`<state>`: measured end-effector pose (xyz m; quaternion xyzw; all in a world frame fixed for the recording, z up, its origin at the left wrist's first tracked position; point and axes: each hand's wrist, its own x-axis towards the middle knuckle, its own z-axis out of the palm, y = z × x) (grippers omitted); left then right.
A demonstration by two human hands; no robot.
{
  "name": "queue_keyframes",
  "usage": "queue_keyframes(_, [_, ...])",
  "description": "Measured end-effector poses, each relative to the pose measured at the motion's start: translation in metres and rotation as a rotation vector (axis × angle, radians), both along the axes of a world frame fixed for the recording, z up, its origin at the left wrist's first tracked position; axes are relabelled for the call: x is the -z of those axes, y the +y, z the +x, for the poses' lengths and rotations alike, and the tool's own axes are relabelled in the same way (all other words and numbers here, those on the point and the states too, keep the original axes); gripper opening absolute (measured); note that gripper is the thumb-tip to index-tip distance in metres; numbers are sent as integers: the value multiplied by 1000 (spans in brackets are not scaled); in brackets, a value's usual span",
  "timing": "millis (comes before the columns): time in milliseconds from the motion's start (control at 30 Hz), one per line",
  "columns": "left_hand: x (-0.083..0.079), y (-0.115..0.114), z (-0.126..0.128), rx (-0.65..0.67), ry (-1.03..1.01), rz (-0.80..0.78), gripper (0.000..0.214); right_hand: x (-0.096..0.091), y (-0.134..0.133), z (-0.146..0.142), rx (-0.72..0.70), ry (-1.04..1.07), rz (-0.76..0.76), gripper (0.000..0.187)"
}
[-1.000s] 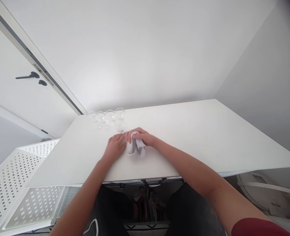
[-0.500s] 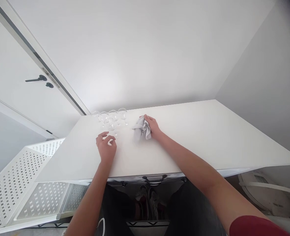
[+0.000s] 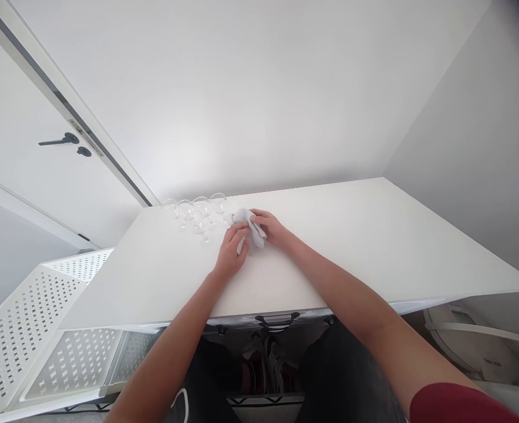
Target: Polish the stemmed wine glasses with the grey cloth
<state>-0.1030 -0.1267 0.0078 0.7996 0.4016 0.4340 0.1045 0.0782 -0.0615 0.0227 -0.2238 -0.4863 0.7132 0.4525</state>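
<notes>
On the white table [image 3: 351, 247] both hands meet over a small grey cloth [image 3: 247, 226]. My right hand [image 3: 273, 228] grips the cloth from the right, fingers curled round it. My left hand [image 3: 233, 251] comes in from below and pinches the cloth's near edge. Just left of the cloth stand several clear stemmed glasses [image 3: 195, 212], in a row near the table's back left corner, with one in front of the others.
A white perforated metal rack [image 3: 43, 335] stands lower left beside the table. A white door with a black handle [image 3: 59, 140] is at the left. White walls rise behind and to the right. A white round appliance [image 3: 475, 346] sits on the floor lower right.
My left hand let go of a glass, which now stands in front of the row, and moved right to the cloth. My right hand carried the cloth away from me, towards the glasses.
</notes>
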Motion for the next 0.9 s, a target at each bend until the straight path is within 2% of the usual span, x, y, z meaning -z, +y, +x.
queue_keyframes(100, [1,-6,-8,-11,14,-20,33,0,-4,-2,-104,-73,71,34])
queue_keyframes(200, [1,-10,-11,7,10,-49,36,-3,-9,-1,-177,-62,126,36])
queue_keyframes(267, [-2,-11,-12,16,-16,-62,36,-5,-11,-1,-238,-69,155,44])
queue_keyframes(333, [-5,-12,-11,23,-68,-72,38,-3,-13,-3,-242,-82,175,52])
queue_keyframes(433, [-9,-17,-11,-3,-171,-95,36,6,-7,-10,-93,-65,90,45])
queue_keyframes(600, [-16,-25,-15,-393,-598,-44,15,22,15,-10,366,88,-166,48])
queue_keyframes(667, [-20,-23,-19,-493,-784,-19,11,25,22,-6,478,104,-208,46])
queue_keyframes(767, [-24,-16,-29,-611,-1077,-97,11,26,24,-3,514,94,-213,43])
queue_keyframes(833, [-25,-9,-36,-689,-1240,-233,16,25,22,-4,485,86,-210,42])
queue_keyframes(900, [-24,-3,-42,-712,-1341,-403,20,25,19,-6,430,65,-208,42])
